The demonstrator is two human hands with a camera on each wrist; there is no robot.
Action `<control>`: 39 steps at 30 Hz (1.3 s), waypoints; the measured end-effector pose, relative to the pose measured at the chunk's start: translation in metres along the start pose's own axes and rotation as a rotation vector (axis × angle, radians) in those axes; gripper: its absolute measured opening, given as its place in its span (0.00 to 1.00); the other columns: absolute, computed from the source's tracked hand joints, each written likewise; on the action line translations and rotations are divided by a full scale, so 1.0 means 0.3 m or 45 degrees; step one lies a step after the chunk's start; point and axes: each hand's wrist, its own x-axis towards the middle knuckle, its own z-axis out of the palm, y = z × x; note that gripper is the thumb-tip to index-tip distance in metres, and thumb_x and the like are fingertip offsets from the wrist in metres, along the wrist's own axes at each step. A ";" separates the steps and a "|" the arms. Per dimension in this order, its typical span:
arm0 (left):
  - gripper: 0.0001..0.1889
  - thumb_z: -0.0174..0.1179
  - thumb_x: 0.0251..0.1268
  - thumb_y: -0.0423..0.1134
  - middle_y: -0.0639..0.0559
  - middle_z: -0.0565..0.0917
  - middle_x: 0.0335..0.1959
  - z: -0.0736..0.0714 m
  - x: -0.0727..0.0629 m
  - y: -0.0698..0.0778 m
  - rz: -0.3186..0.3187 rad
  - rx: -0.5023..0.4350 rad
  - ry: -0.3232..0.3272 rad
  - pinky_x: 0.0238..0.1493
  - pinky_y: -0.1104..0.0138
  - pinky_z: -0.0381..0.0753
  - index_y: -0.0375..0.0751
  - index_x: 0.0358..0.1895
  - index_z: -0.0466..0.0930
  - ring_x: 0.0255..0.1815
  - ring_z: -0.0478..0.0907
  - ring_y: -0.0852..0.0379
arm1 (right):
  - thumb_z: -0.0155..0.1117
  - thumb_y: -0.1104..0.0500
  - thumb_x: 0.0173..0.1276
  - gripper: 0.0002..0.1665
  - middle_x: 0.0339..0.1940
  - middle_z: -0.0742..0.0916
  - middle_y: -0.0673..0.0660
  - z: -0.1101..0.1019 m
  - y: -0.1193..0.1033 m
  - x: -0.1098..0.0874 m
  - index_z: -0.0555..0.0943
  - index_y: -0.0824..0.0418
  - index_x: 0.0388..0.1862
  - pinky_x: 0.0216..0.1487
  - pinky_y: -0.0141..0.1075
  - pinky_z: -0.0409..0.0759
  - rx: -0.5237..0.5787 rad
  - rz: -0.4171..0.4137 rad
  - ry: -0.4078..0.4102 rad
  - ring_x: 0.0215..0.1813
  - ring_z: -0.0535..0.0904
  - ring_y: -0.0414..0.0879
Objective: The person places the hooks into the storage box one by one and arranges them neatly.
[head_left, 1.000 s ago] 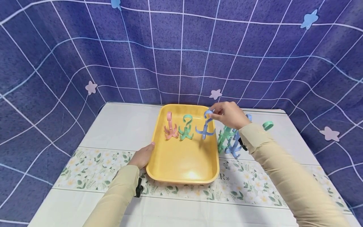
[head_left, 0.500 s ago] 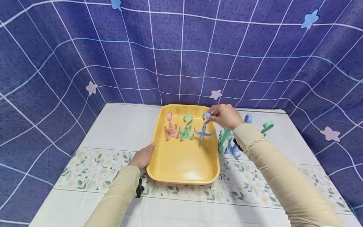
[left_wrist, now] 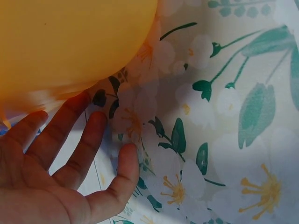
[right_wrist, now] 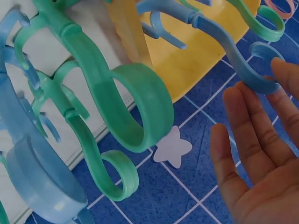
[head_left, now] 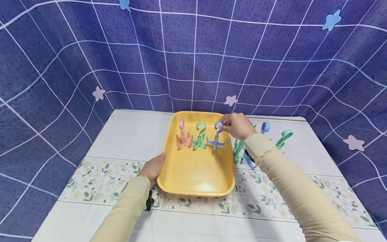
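In the head view my right hand (head_left: 239, 125) pinches the curled top of a blue four-pronged hanging hook (head_left: 216, 142). The right wrist view shows that hook's blue stem (right_wrist: 229, 51) running to my fingertips, with other fingers loosely bent. Its prongs hang within the far right part of a yellow tray (head_left: 196, 174). Left of it in the tray stand a green hook (head_left: 199, 142) and a pink hook (head_left: 183, 141) in a row. My left hand (head_left: 152, 167) holds the tray's left edge, thumb at the rim. Its other fingers reach below the tray in the left wrist view.
Several more green hooks (head_left: 238, 153) and blue hooks (head_left: 248, 162) stand to the right of the tray, partly behind the right forearm. A white table cover with a floral band (head_left: 105, 169) lies underneath. A dark blue gridded curtain (head_left: 193, 60) rises behind.
My right hand has moved slightly left and down with the blue hook, bringing it closer to the green one. The left hand and the tray have stayed in place.
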 end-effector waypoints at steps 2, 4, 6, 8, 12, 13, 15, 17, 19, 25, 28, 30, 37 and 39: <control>0.36 0.27 0.84 0.60 0.34 0.79 0.58 0.001 0.001 0.001 0.000 0.002 0.002 0.65 0.45 0.69 0.36 0.78 0.61 0.58 0.76 0.39 | 0.71 0.57 0.70 0.12 0.35 0.90 0.56 0.003 -0.002 0.002 0.89 0.59 0.49 0.35 0.42 0.76 -0.005 0.019 -0.002 0.36 0.82 0.50; 0.36 0.27 0.84 0.60 0.34 0.79 0.57 0.000 -0.001 0.003 0.001 0.006 0.004 0.64 0.45 0.70 0.36 0.78 0.61 0.57 0.77 0.39 | 0.71 0.56 0.70 0.12 0.36 0.90 0.56 0.009 -0.003 0.004 0.89 0.59 0.50 0.36 0.43 0.77 -0.011 0.038 -0.003 0.37 0.83 0.50; 0.36 0.27 0.84 0.60 0.35 0.80 0.55 0.000 -0.002 0.005 0.004 0.008 0.003 0.63 0.46 0.70 0.35 0.78 0.62 0.55 0.78 0.40 | 0.71 0.56 0.71 0.13 0.38 0.91 0.57 0.016 -0.002 0.007 0.88 0.59 0.51 0.37 0.43 0.77 -0.007 0.055 -0.007 0.38 0.83 0.50; 0.37 0.26 0.84 0.60 0.36 0.81 0.51 -0.001 -0.003 0.006 0.006 0.003 -0.004 0.62 0.46 0.72 0.35 0.77 0.62 0.51 0.79 0.42 | 0.71 0.56 0.71 0.13 0.40 0.91 0.58 0.025 -0.001 0.011 0.88 0.59 0.51 0.39 0.44 0.78 0.001 0.061 -0.010 0.40 0.84 0.51; 0.37 0.25 0.84 0.60 0.39 0.82 0.42 -0.002 0.001 0.004 0.006 -0.010 -0.011 0.59 0.48 0.74 0.35 0.77 0.63 0.43 0.80 0.46 | 0.72 0.57 0.70 0.12 0.40 0.91 0.58 0.041 0.001 0.020 0.89 0.59 0.49 0.41 0.44 0.79 0.024 0.061 -0.006 0.41 0.84 0.51; 0.37 0.25 0.84 0.61 0.40 0.82 0.42 -0.001 0.003 0.003 0.006 -0.010 -0.010 0.58 0.48 0.74 0.36 0.77 0.63 0.43 0.80 0.46 | 0.72 0.57 0.70 0.12 0.40 0.91 0.57 0.045 0.001 0.021 0.89 0.59 0.49 0.41 0.44 0.79 0.027 0.062 -0.002 0.40 0.84 0.51; 0.38 0.25 0.84 0.61 0.40 0.82 0.42 0.000 0.007 0.000 0.006 -0.004 -0.005 0.58 0.48 0.74 0.36 0.77 0.63 0.43 0.80 0.46 | 0.72 0.57 0.70 0.11 0.39 0.91 0.57 0.052 0.001 0.024 0.89 0.59 0.49 0.40 0.44 0.79 0.034 0.068 0.006 0.40 0.84 0.51; 0.38 0.25 0.83 0.62 0.40 0.82 0.43 0.002 0.010 -0.004 0.001 0.000 -0.001 0.58 0.48 0.74 0.36 0.77 0.64 0.44 0.80 0.46 | 0.72 0.57 0.70 0.11 0.38 0.91 0.57 0.059 0.001 0.027 0.89 0.58 0.49 0.39 0.43 0.79 0.038 0.073 0.016 0.40 0.84 0.50; 0.38 0.26 0.83 0.62 0.39 0.82 0.44 0.003 0.012 -0.008 -0.004 -0.012 -0.001 0.58 0.49 0.74 0.36 0.76 0.64 0.44 0.80 0.46 | 0.72 0.57 0.70 0.11 0.38 0.91 0.56 0.064 0.001 0.028 0.89 0.58 0.48 0.38 0.43 0.79 0.044 0.079 0.022 0.39 0.85 0.50; 0.37 0.26 0.83 0.61 0.40 0.82 0.43 0.005 0.009 -0.011 0.010 -0.028 0.003 0.56 0.49 0.75 0.35 0.75 0.65 0.42 0.81 0.47 | 0.72 0.57 0.70 0.10 0.37 0.90 0.56 0.075 0.011 0.027 0.89 0.59 0.47 0.39 0.44 0.79 0.023 0.054 0.043 0.39 0.84 0.50; 0.37 0.27 0.84 0.60 0.40 0.82 0.43 0.007 0.007 -0.009 0.010 -0.033 0.006 0.55 0.50 0.76 0.35 0.76 0.65 0.42 0.81 0.48 | 0.72 0.57 0.70 0.11 0.37 0.90 0.56 0.078 0.017 0.025 0.89 0.59 0.48 0.39 0.45 0.80 0.008 0.045 0.045 0.39 0.84 0.50; 0.37 0.27 0.84 0.60 0.40 0.82 0.44 0.007 0.007 -0.008 0.000 -0.040 0.004 0.55 0.50 0.76 0.35 0.76 0.64 0.42 0.81 0.48 | 0.72 0.57 0.70 0.11 0.37 0.90 0.56 0.078 0.019 0.022 0.89 0.59 0.48 0.39 0.45 0.80 0.006 0.043 0.042 0.39 0.84 0.50; 0.38 0.27 0.83 0.61 0.40 0.82 0.45 0.006 0.012 -0.007 -0.026 -0.017 0.009 0.57 0.49 0.74 0.35 0.75 0.65 0.45 0.80 0.47 | 0.72 0.58 0.70 0.11 0.37 0.90 0.57 0.072 0.026 0.013 0.89 0.60 0.49 0.40 0.46 0.80 0.015 0.022 0.036 0.39 0.85 0.51; 0.37 0.27 0.83 0.61 0.40 0.82 0.45 0.006 0.012 -0.007 -0.027 -0.017 0.008 0.57 0.49 0.74 0.35 0.75 0.65 0.45 0.80 0.47 | 0.71 0.58 0.70 0.12 0.37 0.91 0.57 0.073 0.033 0.013 0.88 0.60 0.49 0.40 0.46 0.80 0.018 0.015 0.032 0.40 0.85 0.51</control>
